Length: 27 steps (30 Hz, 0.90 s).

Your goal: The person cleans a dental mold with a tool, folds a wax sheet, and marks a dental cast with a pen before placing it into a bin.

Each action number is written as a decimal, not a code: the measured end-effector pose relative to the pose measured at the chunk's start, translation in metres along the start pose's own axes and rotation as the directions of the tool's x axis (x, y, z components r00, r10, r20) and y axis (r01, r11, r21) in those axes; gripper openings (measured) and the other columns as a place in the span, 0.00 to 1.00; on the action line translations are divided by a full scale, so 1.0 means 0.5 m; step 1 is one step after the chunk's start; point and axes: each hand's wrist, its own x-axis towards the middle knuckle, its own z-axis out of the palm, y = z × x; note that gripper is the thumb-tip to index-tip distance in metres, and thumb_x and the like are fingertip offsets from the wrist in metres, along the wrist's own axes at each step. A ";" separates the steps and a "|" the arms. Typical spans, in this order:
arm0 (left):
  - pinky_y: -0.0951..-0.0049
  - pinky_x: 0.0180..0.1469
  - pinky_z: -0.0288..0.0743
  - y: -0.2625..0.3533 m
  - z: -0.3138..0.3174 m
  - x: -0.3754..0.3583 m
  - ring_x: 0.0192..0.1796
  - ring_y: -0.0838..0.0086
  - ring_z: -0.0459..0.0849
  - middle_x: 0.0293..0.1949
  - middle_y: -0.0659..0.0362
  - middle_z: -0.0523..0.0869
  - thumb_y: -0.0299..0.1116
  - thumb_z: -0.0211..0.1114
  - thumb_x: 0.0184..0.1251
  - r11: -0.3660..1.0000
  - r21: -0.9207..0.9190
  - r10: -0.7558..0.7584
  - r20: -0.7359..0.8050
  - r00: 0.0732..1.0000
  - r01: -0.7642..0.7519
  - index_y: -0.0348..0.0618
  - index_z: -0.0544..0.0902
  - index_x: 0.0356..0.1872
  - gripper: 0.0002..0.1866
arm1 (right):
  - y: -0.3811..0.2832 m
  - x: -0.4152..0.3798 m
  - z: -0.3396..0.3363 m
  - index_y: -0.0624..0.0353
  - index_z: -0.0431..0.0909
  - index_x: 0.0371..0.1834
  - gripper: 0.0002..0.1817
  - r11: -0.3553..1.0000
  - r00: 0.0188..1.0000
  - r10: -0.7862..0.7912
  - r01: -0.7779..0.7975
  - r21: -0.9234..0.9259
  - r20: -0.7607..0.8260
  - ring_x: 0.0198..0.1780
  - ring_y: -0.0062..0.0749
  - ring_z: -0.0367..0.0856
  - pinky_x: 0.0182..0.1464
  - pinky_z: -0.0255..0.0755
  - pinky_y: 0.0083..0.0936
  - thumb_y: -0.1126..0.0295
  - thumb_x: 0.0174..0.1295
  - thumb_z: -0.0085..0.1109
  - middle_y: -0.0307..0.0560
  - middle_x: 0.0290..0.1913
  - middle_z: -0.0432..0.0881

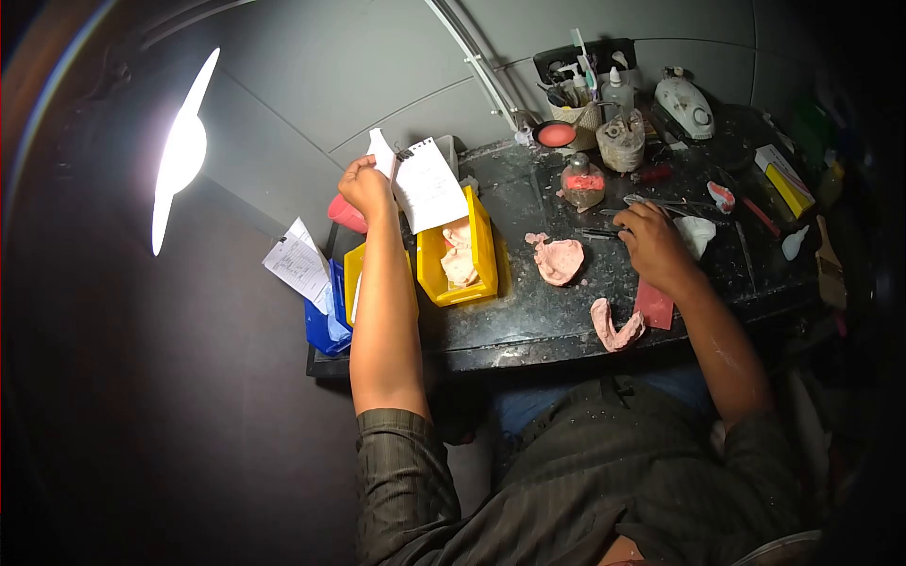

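My left hand (366, 186) is raised over the back left of the bench, its fingers pinched at a white paper slip (381, 151). Beside it, a handwritten sheet (430, 187) with a dark clip at its top leans on a yellow bin (484, 250) holding pink dental casts (460, 259). My right hand (651, 241) rests low over the bench, fingers loosely curled and slightly apart beside slim dark tools (596, 233); no grip on them is visible. Close to it lie a white lump (696, 236), a pink wax sheet (654, 306), a horseshoe-shaped pink cast (615, 327) and another pink cast (559, 261).
A blue bin (326, 330) with papers and a pink cup (347, 214) stand at left. Toward the back are a glass burner (582, 181), a cloudy jar (621, 141), a tool holder (573, 108) and a white device (684, 106). A lamp (186, 151) glows at upper left.
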 end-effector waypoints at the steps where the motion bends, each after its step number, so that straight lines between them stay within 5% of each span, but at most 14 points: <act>1: 0.70 0.40 0.76 -0.001 -0.002 -0.002 0.35 0.68 0.82 0.36 0.51 0.85 0.21 0.50 0.58 0.994 -0.109 0.000 0.075 0.997 0.008 0.28 0.85 0.35 0.14 | 0.002 0.000 0.002 0.61 0.81 0.41 0.08 1.000 1.000 -0.004 0.004 -0.011 0.001 0.51 0.51 0.78 0.58 0.71 0.43 0.79 0.59 0.64 0.53 0.42 0.80; 5: 0.67 0.44 0.76 -0.037 0.003 0.010 0.41 0.66 0.83 0.42 0.47 0.86 0.35 0.53 0.68 0.998 -0.056 0.024 0.037 0.999 -0.022 0.27 0.84 0.44 0.19 | -0.001 -0.001 0.000 0.61 0.81 0.40 0.07 1.000 0.999 -0.015 0.016 -0.022 0.029 0.51 0.51 0.78 0.58 0.70 0.43 0.79 0.59 0.64 0.53 0.41 0.80; 7: 0.69 0.51 0.76 0.056 0.008 -0.060 0.45 0.68 0.85 0.46 0.50 0.87 0.49 0.58 0.73 0.897 -0.420 -0.026 0.263 0.964 0.139 0.29 0.87 0.42 0.26 | 0.001 -0.001 0.001 0.60 0.81 0.39 0.06 1.000 0.998 -0.008 0.009 -0.022 0.058 0.50 0.51 0.77 0.57 0.70 0.43 0.78 0.59 0.64 0.52 0.41 0.79; 8: 0.70 0.53 0.74 0.070 0.004 -0.080 0.45 0.69 0.84 0.46 0.53 0.87 0.59 0.57 0.73 0.954 -0.291 0.022 0.308 0.951 0.072 0.31 0.87 0.47 0.33 | 0.001 -0.001 0.000 0.60 0.81 0.39 0.06 1.000 0.998 -0.013 0.014 -0.025 0.056 0.50 0.51 0.77 0.57 0.70 0.43 0.78 0.59 0.64 0.52 0.41 0.79; 9: 0.71 0.52 0.74 0.067 -0.008 -0.079 0.45 0.71 0.84 0.47 0.53 0.87 0.59 0.58 0.72 0.988 -0.149 0.019 0.398 0.917 0.044 0.30 0.84 0.52 0.34 | 0.001 -0.001 0.000 0.61 0.80 0.38 0.06 1.000 0.998 -0.010 0.012 -0.019 0.063 0.50 0.52 0.77 0.57 0.70 0.43 0.79 0.59 0.64 0.53 0.41 0.79; 12: 0.71 0.52 0.74 0.052 -0.018 -0.098 0.45 0.73 0.83 0.45 0.55 0.87 0.54 0.65 0.68 0.978 -0.199 0.035 0.461 0.886 0.065 0.30 0.83 0.52 0.31 | 0.003 0.000 0.002 0.62 0.78 0.37 0.06 1.000 0.998 -0.005 0.006 -0.010 0.069 0.51 0.52 0.77 0.57 0.70 0.43 0.80 0.59 0.63 0.54 0.41 0.78; 14: 0.72 0.52 0.74 0.046 -0.020 -0.112 0.45 0.74 0.83 0.43 0.57 0.87 0.40 0.71 0.65 0.969 -0.246 0.106 0.472 0.875 0.015 0.31 0.84 0.50 0.21 | 0.003 0.000 0.004 0.62 0.76 0.37 0.06 1.000 0.998 -0.001 0.001 -0.007 0.068 0.51 0.53 0.76 0.57 0.70 0.43 0.80 0.59 0.62 0.55 0.41 0.78; 15: 0.72 0.52 0.74 0.036 -0.019 -0.112 0.45 0.74 0.83 0.43 0.57 0.87 0.40 0.71 0.65 0.968 -0.251 0.108 0.469 0.876 0.015 0.31 0.84 0.50 0.21 | 0.002 0.000 0.005 0.63 0.75 0.37 0.06 1.000 0.999 0.016 -0.016 0.018 0.039 0.51 0.53 0.77 0.56 0.70 0.43 0.81 0.59 0.61 0.56 0.42 0.77; 18: 0.73 0.55 0.75 0.013 -0.022 -0.115 0.48 0.72 0.85 0.46 0.57 0.88 0.18 0.63 0.65 0.991 -0.132 0.083 0.381 0.921 -0.035 0.34 0.82 0.52 0.14 | -0.001 0.006 0.007 0.64 0.74 0.39 0.07 0.991 0.998 0.066 -0.063 0.119 -0.021 0.49 0.54 0.79 0.52 0.72 0.41 0.83 0.61 0.58 0.58 0.43 0.78; 20: 0.73 0.55 0.76 0.011 -0.021 -0.126 0.48 0.72 0.85 0.46 0.57 0.88 0.17 0.62 0.63 0.991 -0.097 0.121 0.370 0.921 -0.091 0.33 0.82 0.52 0.15 | -0.002 0.013 0.007 0.64 0.74 0.41 0.07 0.977 0.994 0.101 -0.090 0.195 -0.051 0.47 0.55 0.80 0.49 0.74 0.40 0.83 0.62 0.57 0.59 0.42 0.79; 23: 0.73 0.55 0.76 0.020 -0.013 -0.147 0.48 0.72 0.85 0.44 0.57 0.88 0.13 0.59 0.60 0.990 -0.067 0.143 0.336 0.931 -0.128 0.31 0.83 0.49 0.16 | -0.007 0.027 -0.001 0.64 0.73 0.43 0.04 0.953 0.990 0.128 -0.107 0.282 -0.057 0.40 0.43 0.82 0.43 0.74 0.33 0.81 0.67 0.55 0.54 0.38 0.80; 25: 0.73 0.51 0.77 0.029 -0.005 -0.165 0.43 0.73 0.86 0.38 0.56 0.89 0.14 0.59 0.58 0.989 -0.078 0.142 0.236 0.961 -0.127 0.32 0.85 0.43 0.13 | -0.039 0.047 -0.023 0.64 0.73 0.44 0.03 0.866 0.990 0.118 -0.067 0.496 -0.071 0.37 0.27 0.77 0.42 0.72 0.30 0.77 0.72 0.53 0.44 0.33 0.78; 26: 0.73 0.51 0.77 0.031 -0.005 -0.172 0.43 0.72 0.87 0.37 0.56 0.89 0.14 0.59 0.57 0.986 -0.053 0.163 0.220 0.962 -0.155 0.32 0.85 0.42 0.13 | -0.050 0.058 -0.028 0.62 0.75 0.40 0.09 0.813 0.988 0.128 -0.052 0.579 -0.091 0.36 0.18 0.70 0.40 0.68 0.26 0.68 0.74 0.54 0.37 0.31 0.74; 27: 0.73 0.50 0.77 0.029 -0.004 -0.177 0.42 0.72 0.87 0.36 0.56 0.90 0.15 0.58 0.57 0.983 -0.028 0.186 0.205 0.961 -0.184 0.32 0.85 0.42 0.13 | -0.058 0.065 -0.040 0.62 0.75 0.40 0.09 0.815 0.988 0.123 -0.046 0.577 -0.095 0.36 0.18 0.70 0.40 0.68 0.26 0.68 0.74 0.54 0.37 0.31 0.74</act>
